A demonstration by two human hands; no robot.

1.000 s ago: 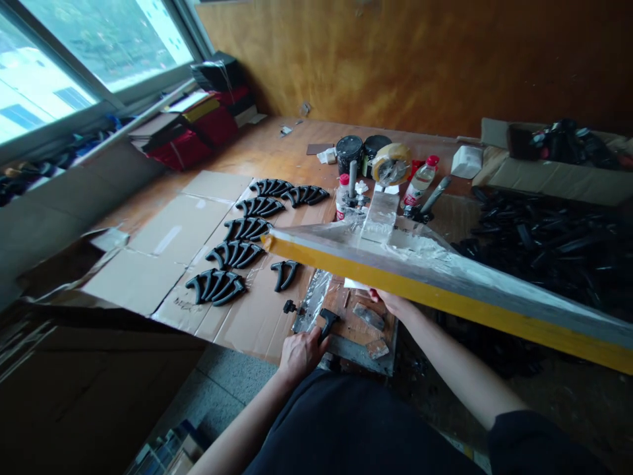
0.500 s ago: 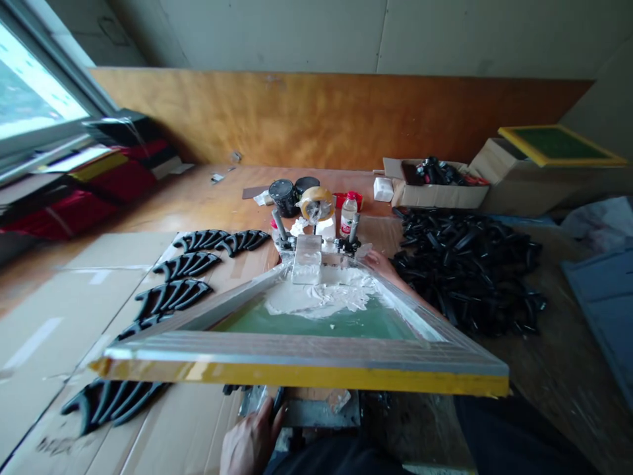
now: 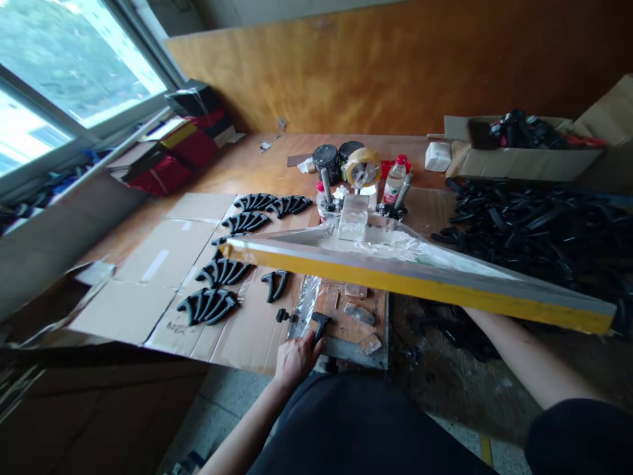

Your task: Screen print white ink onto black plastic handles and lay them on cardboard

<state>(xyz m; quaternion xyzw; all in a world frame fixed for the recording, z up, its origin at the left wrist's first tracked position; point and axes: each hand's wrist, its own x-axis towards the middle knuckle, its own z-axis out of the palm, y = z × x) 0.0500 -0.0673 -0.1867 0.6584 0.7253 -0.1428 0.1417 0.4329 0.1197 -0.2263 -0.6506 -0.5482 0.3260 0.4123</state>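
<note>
Black curved part point(image 3: 321, 320), clamped between the left hand's point(image 3: 295, 358) closed fingers at lower centre of the frame, could be knocked askew or smeared if the raised screen frame point(image 3: 395, 280) dropped; the hidden right hand's fingers I cannot tell.

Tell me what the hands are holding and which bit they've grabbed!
The left hand holds a black piece by its near end. The right hand is hidden behind the yellow-edged frame, so its hold can't be told.

The bottle point(image 3: 394, 181) stands between the tape roll point(image 3: 363, 167) and the open box point(image 3: 529, 161).
</note>
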